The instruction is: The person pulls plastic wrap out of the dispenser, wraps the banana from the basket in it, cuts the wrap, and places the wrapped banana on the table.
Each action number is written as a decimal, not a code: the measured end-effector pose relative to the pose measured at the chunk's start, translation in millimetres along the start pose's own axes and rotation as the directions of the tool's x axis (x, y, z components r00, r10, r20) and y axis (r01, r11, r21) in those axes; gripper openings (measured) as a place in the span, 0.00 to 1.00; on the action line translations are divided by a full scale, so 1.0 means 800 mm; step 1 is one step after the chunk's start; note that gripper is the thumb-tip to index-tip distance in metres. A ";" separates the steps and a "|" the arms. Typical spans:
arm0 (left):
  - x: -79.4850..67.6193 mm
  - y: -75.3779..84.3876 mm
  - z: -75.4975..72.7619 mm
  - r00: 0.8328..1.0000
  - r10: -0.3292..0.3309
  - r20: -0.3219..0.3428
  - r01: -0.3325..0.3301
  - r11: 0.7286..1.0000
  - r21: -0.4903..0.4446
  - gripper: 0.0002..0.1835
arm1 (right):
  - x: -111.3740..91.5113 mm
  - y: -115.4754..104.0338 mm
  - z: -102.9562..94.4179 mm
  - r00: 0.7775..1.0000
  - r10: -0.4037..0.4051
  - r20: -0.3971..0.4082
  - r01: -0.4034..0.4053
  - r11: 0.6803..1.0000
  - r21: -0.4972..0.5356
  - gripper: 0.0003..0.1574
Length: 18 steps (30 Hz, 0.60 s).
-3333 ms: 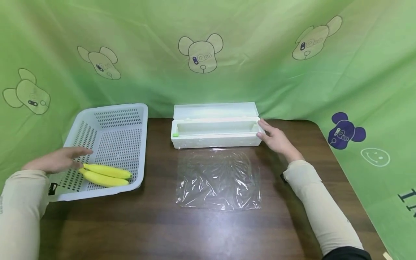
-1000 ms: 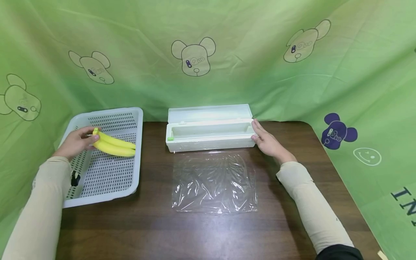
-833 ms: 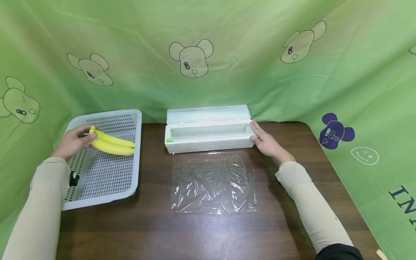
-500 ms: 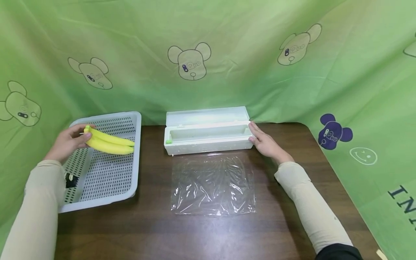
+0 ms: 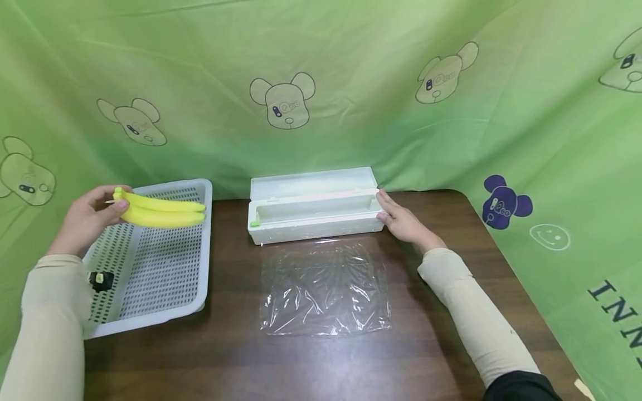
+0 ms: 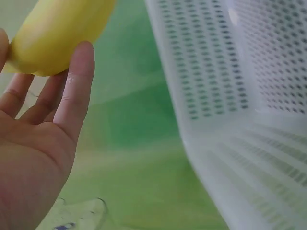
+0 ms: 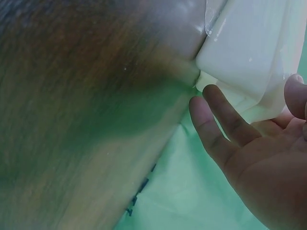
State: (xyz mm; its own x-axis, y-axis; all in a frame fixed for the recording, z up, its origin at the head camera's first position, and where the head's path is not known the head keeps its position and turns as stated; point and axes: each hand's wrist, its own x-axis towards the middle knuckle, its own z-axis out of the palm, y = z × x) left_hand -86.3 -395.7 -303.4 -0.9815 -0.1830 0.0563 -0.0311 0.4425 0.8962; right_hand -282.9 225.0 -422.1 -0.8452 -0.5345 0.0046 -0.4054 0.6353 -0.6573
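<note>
Two joined yellow bananas [image 5: 163, 214] are pinched at the stem end between the thumb and fingers of my left hand [image 5: 82, 220], above the light-blue slotted basket [image 5: 204, 262]. The left wrist view catches one rounded yellow banana [image 6: 55, 36] at the fingertips. My right hand [image 5: 405, 224] touches the right end of a long white cling-film box [image 5: 321, 227], whose lid [image 5: 313, 182] is raised at the back. In the right wrist view, two fairly straight fingers [image 7: 228, 117] lie against the box's end. A sheet of clear cling film [image 5: 326, 292] lies flat in front of the box.
The brown wooden table [image 5: 251, 367] runs under everything. A green printed curtain [image 5: 351, 122] hangs behind it and at both sides. A small green tab [image 5: 255, 224] sits at the box's left front corner. The basket stands at the table's left side.
My left hand took hold of the bananas lying in the basket, lifted them and drew them leftward and up. The right hand stays at the box's end. The head view has shifted slightly.
</note>
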 end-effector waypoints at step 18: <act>-0.005 0.089 0.124 0.992 0.052 0.117 -0.064 0.993 0.099 0.28 | 0.000 -0.005 -0.001 1.000 0.015 -0.003 -0.015 1.000 -0.018 0.38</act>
State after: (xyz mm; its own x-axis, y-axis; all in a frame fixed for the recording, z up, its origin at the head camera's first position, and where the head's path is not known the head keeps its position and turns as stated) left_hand -103.6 -276.1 -283.6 -0.9972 -0.0557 0.0506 0.0127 0.5382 0.8427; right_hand -281.9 222.9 -418.8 -0.8522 -0.5233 -0.0031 -0.3988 0.6532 -0.6437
